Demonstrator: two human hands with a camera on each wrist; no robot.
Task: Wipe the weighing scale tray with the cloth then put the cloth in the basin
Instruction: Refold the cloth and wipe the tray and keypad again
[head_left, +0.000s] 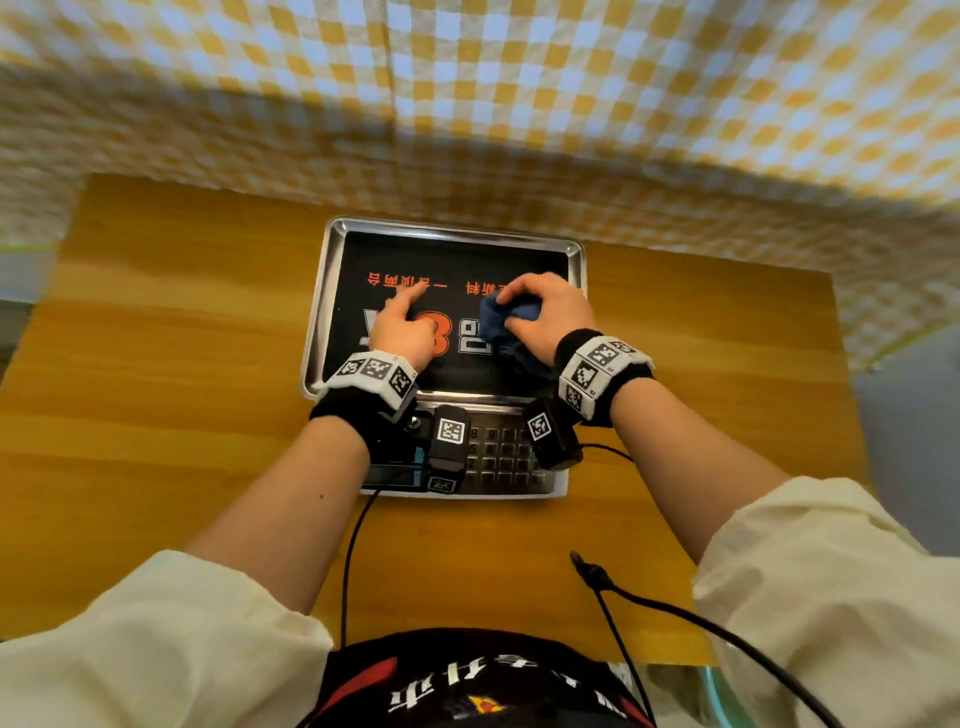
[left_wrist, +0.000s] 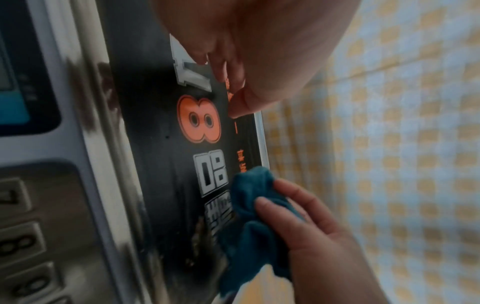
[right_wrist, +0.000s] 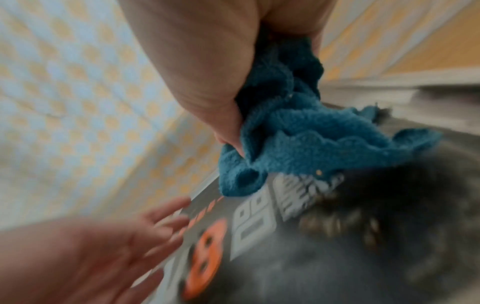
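A: What can be read on the tray (left_wrist: 145, 115)?
B: A black sheet covers it, bearing a large orange "8" (left_wrist: 199, 120) and a white "品" (left_wrist: 211, 173). Small orange characters along one edge are too blurred to read.
A: Elsewhere?
B: Scale keys (left_wrist: 18, 242) show "7" and "8".

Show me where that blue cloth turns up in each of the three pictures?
Head view: the blue cloth is right of centre, bunched in the right hand on the scale tray.
Left wrist view: low and centre, under the right hand's fingers.
Right wrist view: centre, slightly right, hanging from that hand.
Shared landmark: the orange 8 printed on the tray.
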